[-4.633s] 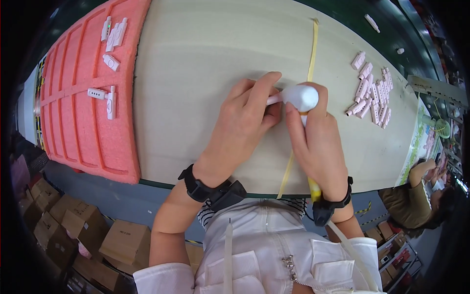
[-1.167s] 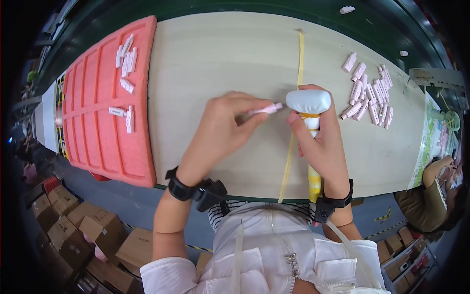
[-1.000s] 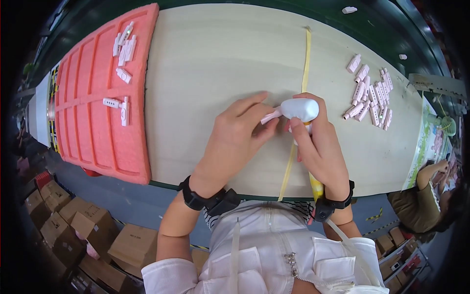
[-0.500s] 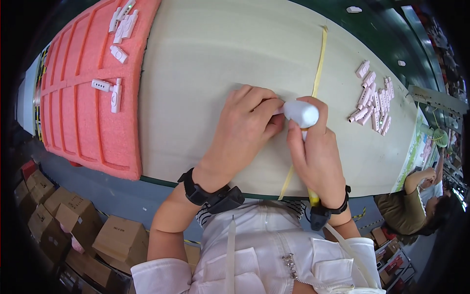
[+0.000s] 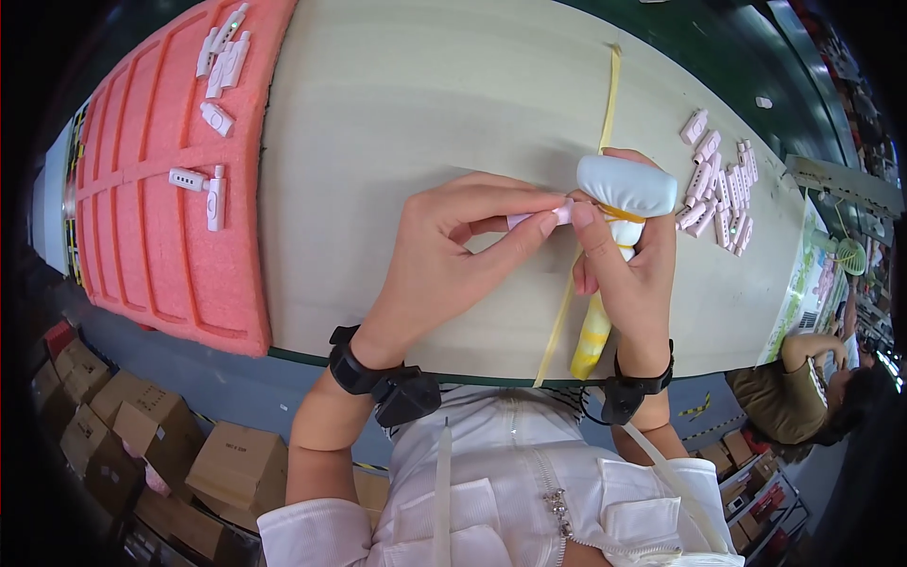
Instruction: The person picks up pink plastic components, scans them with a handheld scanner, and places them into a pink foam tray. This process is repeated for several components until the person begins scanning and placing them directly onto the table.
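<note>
Between the thumb and fingers of my left hand [image 5: 453,241] is a small pale pink device [image 5: 522,220], held above the table and partly covered by my fingers. My right hand [image 5: 631,274] is wrapped around a hammer [image 5: 628,184], whose head is bound in white cloth with yellow bands below it and a yellow handle slanting toward me. The right thumb and fingertips also meet the device's end, close to my left fingertips. On the right of the table lies a loose pile of similar pink devices [image 5: 723,200].
A pink foam tray [image 5: 123,241] with slots stands at the left, several devices [image 5: 215,197] lying on it. Yellow tape [image 5: 610,104] runs across the table [image 5: 397,85]. Cardboard boxes [image 5: 236,468] stand on the floor at lower left. Another person [image 5: 789,402] is at far right.
The hammer has turned from pointing down at the device to lying sideways, its head further right. My left fingers have straightened into a pinch on the device, and my right fingertips have come to it.
</note>
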A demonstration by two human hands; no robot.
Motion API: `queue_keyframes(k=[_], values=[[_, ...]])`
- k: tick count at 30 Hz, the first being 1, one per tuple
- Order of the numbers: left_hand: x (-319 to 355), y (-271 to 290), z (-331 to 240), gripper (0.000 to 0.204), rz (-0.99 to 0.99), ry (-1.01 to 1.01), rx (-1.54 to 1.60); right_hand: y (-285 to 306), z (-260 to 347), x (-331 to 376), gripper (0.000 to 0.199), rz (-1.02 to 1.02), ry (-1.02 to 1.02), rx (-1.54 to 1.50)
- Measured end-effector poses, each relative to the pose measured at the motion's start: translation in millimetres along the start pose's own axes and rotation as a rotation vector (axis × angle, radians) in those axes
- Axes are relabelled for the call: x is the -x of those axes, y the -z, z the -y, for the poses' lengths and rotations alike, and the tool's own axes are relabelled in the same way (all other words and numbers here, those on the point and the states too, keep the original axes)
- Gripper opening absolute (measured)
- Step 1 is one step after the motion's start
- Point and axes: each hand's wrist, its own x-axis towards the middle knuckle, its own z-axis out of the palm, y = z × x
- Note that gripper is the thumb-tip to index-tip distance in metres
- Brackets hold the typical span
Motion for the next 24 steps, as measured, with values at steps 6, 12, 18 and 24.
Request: queue_keyframes(k=[6,12,18,24], values=[[0,0,0,0.023,-0.007,0.010,-0.039,-4,-4,0,0.051,-0.014,0.055,0.042],[1,-2,-8,0.023,-0.017,0.128,-0.034,-4,-1,-2,0.050,0.011,0.030,0.090],[-23,37,-22,0.022,-0.115,-0.133,-0.500,-2,-4,-7,0.045,-0.018,-0.033,0.201],[-76,157,-65,0.023,-0.721,-0.374,-1.352,4,-12,-12,0.040,-0.090,0.123,0.331]])
